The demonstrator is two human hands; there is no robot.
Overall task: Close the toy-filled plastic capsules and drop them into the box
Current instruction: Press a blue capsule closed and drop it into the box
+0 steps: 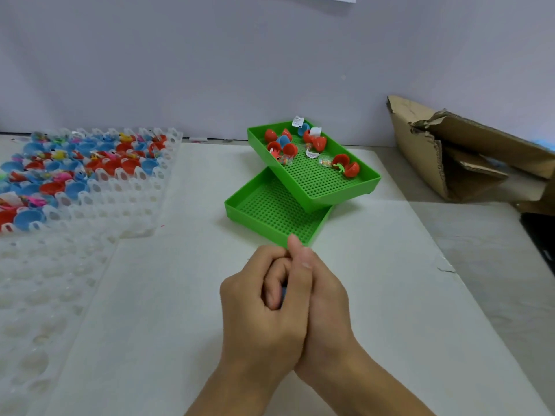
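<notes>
Closing step, I judged: my left hand [258, 310] and right hand [324, 301] were clasped tight round a capsule [283, 291] — only a blue sliver showed btwn fingers. Next, I reckoned: squeeze till shut, then carry right to the cardboard box [468, 154]. Stacked green trays [300, 187] w/ open capsules sat just ahead — not blocking the way.

A blue capsule [283, 291] (only a sliver visible) sits clasped between both hands near the tabletop's front edge; red and blue open capsules [289, 150] fill a green tray; cardboard box [468, 154] stands at the right edge.
</notes>
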